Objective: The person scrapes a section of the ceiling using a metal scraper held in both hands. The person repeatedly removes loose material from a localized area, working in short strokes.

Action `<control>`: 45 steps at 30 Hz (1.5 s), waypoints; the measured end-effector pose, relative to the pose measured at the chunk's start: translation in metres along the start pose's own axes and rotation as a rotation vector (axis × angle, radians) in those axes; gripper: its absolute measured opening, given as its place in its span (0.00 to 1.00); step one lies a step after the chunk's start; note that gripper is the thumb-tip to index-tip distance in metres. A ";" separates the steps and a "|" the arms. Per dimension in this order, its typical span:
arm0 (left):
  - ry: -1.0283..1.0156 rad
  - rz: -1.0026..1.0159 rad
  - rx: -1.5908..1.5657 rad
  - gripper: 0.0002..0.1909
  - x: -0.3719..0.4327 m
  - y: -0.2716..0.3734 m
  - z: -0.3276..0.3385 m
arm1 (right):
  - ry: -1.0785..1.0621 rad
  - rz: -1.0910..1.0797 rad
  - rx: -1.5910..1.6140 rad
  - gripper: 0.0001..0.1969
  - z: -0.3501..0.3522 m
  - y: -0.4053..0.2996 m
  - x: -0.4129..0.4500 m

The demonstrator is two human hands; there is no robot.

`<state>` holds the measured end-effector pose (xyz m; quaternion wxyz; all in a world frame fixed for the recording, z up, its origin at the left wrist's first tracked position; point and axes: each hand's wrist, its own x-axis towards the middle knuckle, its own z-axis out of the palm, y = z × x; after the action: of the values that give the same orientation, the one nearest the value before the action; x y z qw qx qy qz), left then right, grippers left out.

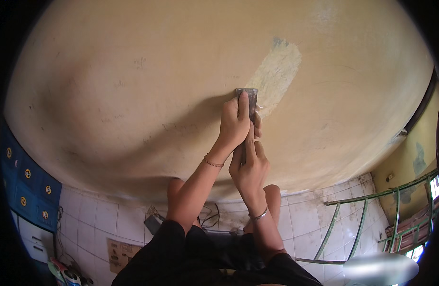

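Observation:
My left hand (237, 116) grips the blade end of a putty knife (253, 93), its thumb lying along the dark, stained metal. Lower down, my right hand (251, 161) is closed round the knife's handle, one finger stretched up along it. The blade's top edge is at the lower left side of a pale, rough patch (280, 71) on the beige painted wall (169, 71); whether it touches the wall cannot be told. A grey spot shows at the patch's upper end. My fingers partly hide the blade and most of the handle.
Blue drawers (28, 189) stand at the far left above a white drawer unit (35, 241). Cardboard (121, 255), cables (208, 216) and a dark flat tool (153, 223) lie on the white tiled floor (105, 218). A green metal frame (362, 228) is at the lower right.

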<state>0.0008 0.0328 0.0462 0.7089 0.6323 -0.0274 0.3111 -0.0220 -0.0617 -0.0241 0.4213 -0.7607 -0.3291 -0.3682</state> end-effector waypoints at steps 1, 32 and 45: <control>0.009 -0.005 0.012 0.27 -0.001 0.000 0.000 | 0.016 -0.007 0.011 0.31 0.002 0.000 -0.001; -0.145 -0.044 0.015 0.23 -0.018 -0.016 -0.012 | -0.122 0.128 0.171 0.34 -0.005 -0.006 -0.018; -0.058 -0.012 0.067 0.26 -0.001 -0.003 -0.012 | -0.044 0.019 0.104 0.35 0.007 -0.005 0.005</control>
<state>-0.0027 0.0432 0.0406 0.6882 0.6646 -0.0338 0.2890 -0.0216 -0.0525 -0.0201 0.4561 -0.7489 -0.3499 -0.3299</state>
